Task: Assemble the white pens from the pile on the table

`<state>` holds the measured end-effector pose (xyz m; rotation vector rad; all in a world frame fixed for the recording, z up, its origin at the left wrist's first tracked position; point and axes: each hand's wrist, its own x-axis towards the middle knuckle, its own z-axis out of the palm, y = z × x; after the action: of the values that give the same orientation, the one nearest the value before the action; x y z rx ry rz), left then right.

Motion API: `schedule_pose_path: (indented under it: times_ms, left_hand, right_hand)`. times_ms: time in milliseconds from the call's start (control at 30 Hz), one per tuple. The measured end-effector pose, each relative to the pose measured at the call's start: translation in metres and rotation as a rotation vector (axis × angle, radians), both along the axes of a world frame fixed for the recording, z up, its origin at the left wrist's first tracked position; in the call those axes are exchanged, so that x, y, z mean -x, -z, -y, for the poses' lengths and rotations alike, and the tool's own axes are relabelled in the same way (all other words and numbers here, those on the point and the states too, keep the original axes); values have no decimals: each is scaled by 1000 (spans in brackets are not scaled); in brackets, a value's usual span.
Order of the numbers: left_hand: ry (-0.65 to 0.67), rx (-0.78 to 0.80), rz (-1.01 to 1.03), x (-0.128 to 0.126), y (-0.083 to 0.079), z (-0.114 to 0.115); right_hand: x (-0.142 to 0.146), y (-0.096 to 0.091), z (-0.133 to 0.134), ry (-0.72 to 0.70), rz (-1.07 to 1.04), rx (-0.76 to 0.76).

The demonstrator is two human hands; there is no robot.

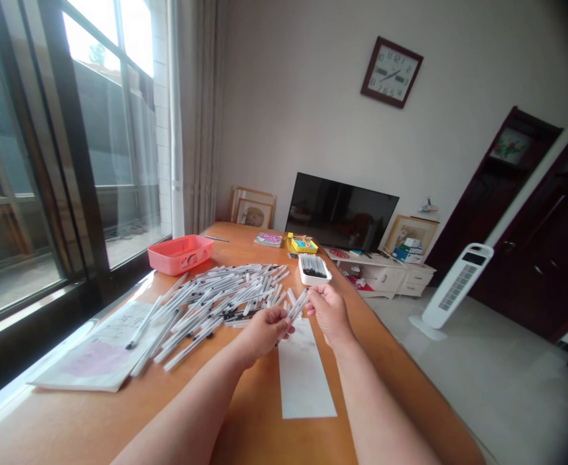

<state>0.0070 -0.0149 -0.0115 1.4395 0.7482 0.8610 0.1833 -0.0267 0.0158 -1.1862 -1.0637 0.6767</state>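
Between my two hands, above the far end of a white paper strip (306, 381), is a clear pen barrel (297, 305). My left hand (270, 329) pinches its near end, while the fingertips of my right hand (330, 310) are closed on its far end. To the left spreads a large heap of clear pens and pen parts (221, 297) with black bits among them. Just beyond my right hand stands a white box (315, 278) packed with pens, their black ends toward me. Whether more than one piece is in my fingers is hard to make out.
A pink plastic basket (181, 255) stands behind the heap. A paper booklet (95, 355) lies under some pens at left. Farther back are a magazine (268, 239) and a yellow box (303, 243). The wooden table's right edge (400, 361) runs beside my right arm.
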Motion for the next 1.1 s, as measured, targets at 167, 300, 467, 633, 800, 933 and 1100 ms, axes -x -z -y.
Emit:
schedule_pose_path:
  times_ms: [167, 300, 467, 633, 800, 933, 1100]
  left_hand:
    - [17, 162, 47, 4, -12, 7]
    - [20, 188, 101, 7, -13, 5]
    - [-67, 244, 188, 7, -10, 0]
    - [-140, 286, 280, 9, -7, -5]
    - [-173, 295, 337, 10, -3, -10]
    - [-155, 288, 360, 12, -4, -9]
    - [-212, 174, 221, 14, -6, -9]
  right_hand:
    - [12, -4, -1, -96, -70, 28]
    - [16, -6, 0, -91, -170, 57]
    - [22, -4, 9, -26, -46, 172]
    - [32, 6, 25, -171, 66, 363]
    - [48, 14, 37, -245, 11, 447]
    - [60, 21, 40, -359, -28, 406]
    - [46, 22, 37, -167, 35, 297]
